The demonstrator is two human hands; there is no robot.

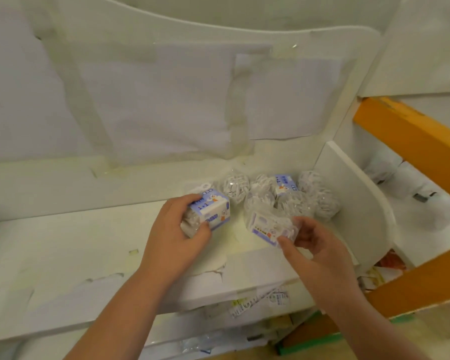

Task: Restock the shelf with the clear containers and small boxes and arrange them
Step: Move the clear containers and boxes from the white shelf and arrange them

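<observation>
Right now I have a small box (213,211) gripped in my left hand (177,229), resting on the white shelf (63,245), while my right hand (315,245) pinches a second boxed pack (270,227) just beside it. Behind them the clear containers (283,196) cluster in the back right corner against the divider (348,193), one more box (285,184) among them. I judge this the placing step; next both boxes need sliding back snugly against that cluster.

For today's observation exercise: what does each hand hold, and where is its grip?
Left hand grips a small box by its left end; right hand grips another box at its right end.
</observation>
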